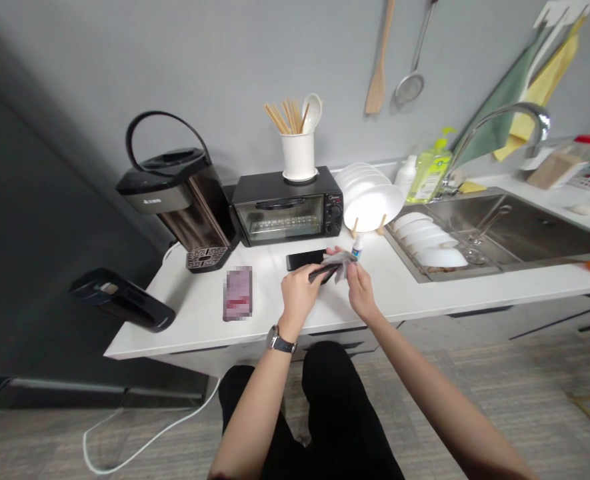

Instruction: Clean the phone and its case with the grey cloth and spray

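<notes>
My left hand (299, 291) is closed around one end of a thin black phone-like slab (319, 272), seen nearly edge-on and partly covered. A crumpled grey cloth (342, 262) lies over its other end, gripped by my right hand (361, 290). Just behind the hands, a flat black rectangular object (305, 259) rests on the white counter (269, 300). Near my right fingers stands a small white bottle with a blue label (357, 248), its lower part hidden. Left of my hands lies a flat rectangle with a blurred pinkish face (238, 293).
Behind are a black toaster oven (285, 207) bearing a white utensil holder (299, 157), and racked white plates (369, 200). A tall dark dispenser (185, 200) and a black cylindrical container (125, 300) stand left. Bowls (432, 243) sit by the sink (515, 213) at right.
</notes>
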Action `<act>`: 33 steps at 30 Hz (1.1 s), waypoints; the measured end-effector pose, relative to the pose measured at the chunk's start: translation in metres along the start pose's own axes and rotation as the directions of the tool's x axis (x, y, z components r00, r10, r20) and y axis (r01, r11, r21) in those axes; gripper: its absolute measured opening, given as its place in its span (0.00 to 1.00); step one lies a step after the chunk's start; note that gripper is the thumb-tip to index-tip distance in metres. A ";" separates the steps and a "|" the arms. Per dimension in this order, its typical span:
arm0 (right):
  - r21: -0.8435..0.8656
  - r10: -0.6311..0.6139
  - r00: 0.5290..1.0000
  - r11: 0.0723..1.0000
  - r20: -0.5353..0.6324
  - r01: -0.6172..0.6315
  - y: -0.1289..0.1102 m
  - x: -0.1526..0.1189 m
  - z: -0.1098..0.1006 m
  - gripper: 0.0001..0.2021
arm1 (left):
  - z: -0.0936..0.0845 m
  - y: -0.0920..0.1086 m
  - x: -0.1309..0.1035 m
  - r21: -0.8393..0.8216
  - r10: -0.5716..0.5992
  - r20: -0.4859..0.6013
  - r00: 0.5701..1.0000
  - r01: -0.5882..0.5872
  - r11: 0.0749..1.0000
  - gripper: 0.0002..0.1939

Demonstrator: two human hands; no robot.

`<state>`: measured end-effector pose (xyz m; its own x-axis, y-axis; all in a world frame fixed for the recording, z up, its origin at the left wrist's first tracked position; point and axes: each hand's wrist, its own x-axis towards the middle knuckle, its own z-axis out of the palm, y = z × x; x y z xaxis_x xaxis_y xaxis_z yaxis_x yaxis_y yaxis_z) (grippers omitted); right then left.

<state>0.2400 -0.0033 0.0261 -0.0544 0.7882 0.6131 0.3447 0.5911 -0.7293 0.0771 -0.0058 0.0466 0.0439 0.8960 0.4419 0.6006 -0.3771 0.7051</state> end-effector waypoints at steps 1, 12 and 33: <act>-0.009 -0.009 0.999 1.000 -0.047 0.009 -0.007 0.004 -0.001 0.30 | 0.001 0.002 0.003 0.047 0.007 0.017 1.000 -0.007 0.999 0.06; -0.451 -0.327 0.820 0.710 0.469 0.541 -0.027 0.032 0.002 0.23 | 0.022 -0.013 0.023 0.199 -0.046 0.101 0.994 0.025 0.980 0.09; -0.376 -0.502 0.680 0.579 0.535 0.723 -0.006 0.064 -0.013 0.22 | 0.012 -0.027 0.032 0.120 -0.048 0.110 0.993 0.034 0.992 0.04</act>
<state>0.2462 0.0415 0.0737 -0.7109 0.3310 0.6205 0.5129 0.8477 0.1354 0.0714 0.0362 0.0354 0.1030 0.9333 0.3439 0.6931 -0.3153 0.6482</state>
